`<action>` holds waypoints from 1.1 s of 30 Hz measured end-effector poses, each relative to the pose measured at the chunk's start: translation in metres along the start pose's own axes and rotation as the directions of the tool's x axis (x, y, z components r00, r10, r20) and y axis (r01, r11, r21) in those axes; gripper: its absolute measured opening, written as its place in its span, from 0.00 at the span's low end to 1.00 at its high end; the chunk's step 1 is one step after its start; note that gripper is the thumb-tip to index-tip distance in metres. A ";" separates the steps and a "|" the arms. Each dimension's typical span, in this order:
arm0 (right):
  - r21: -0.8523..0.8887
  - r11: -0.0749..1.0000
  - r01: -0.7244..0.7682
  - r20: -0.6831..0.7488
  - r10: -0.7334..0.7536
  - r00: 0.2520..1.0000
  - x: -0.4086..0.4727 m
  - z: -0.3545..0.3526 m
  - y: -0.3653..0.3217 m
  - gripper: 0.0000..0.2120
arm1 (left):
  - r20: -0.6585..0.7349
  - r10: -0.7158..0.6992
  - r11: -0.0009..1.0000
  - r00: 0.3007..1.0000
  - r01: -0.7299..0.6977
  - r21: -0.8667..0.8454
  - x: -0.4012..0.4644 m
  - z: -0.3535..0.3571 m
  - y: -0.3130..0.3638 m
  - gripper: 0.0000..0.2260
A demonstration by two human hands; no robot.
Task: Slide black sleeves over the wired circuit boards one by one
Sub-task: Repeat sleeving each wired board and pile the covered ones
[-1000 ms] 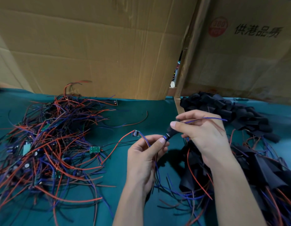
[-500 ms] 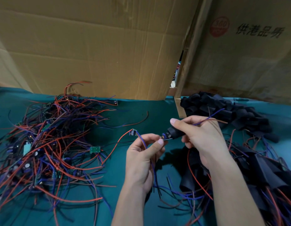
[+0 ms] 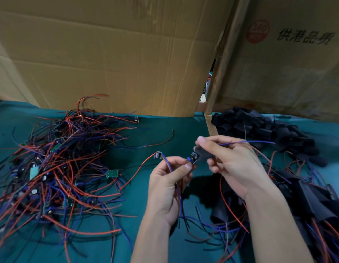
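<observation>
Left hand: the left hand (image 3: pixel 169 184) pinches the small dark circuit board with red and blue wires (image 3: pixel 192 156), the grip closed on it.
Right hand: the right hand (image 3: pixel 234 164) holds the soft black tube sleeve (image 3: pixel 202 153) with curled fingers, blurred.
Sleeve now: it seems only partly over the board.
Left to do: big tangle of bare wired boards (image 3: pixel 56 168) at 9 o'clock on the green counter (image 3: pixel 164 126).
Done: sleeved pieces (image 3: pixel 307 202) at 4 o'clock; spare sleeves (image 3: pixel 259 128) at 1 o'clock.

Black sleeve (image 3: pixel 203 154) farther over board (image 3: pixel 191 157).
</observation>
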State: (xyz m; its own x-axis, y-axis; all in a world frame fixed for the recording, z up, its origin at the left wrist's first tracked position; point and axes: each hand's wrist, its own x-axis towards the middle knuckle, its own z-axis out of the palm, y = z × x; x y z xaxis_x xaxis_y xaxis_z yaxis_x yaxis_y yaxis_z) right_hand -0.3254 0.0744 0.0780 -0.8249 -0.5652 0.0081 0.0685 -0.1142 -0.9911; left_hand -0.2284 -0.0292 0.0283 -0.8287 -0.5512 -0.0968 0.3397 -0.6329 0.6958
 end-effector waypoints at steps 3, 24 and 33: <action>-0.005 1.000 0.023 0.130 -0.022 0.991 -0.004 -0.004 -0.002 0.17 | 0.008 -0.016 0.999 1.000 0.016 -0.036 0.000 0.000 0.000 0.09; -0.097 0.994 0.053 0.129 -0.040 0.991 -0.006 -0.010 -0.003 0.12 | 0.063 -0.038 0.999 0.997 0.039 -0.005 0.003 -0.004 -0.003 0.08; -0.206 0.978 -0.031 0.189 0.071 0.979 -0.001 0.001 0.002 0.15 | 0.044 0.026 0.997 0.999 -0.029 0.070 0.006 -0.004 -0.008 0.08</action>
State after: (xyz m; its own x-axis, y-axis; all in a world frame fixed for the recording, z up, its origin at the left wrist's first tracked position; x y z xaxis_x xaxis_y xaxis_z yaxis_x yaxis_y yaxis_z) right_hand -0.3236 0.0738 0.0765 -0.6970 -0.7161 -0.0370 -0.0229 0.0739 -0.9970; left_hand -0.2344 -0.0293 0.0193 -0.8381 -0.5434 -0.0472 0.3319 -0.5767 0.7465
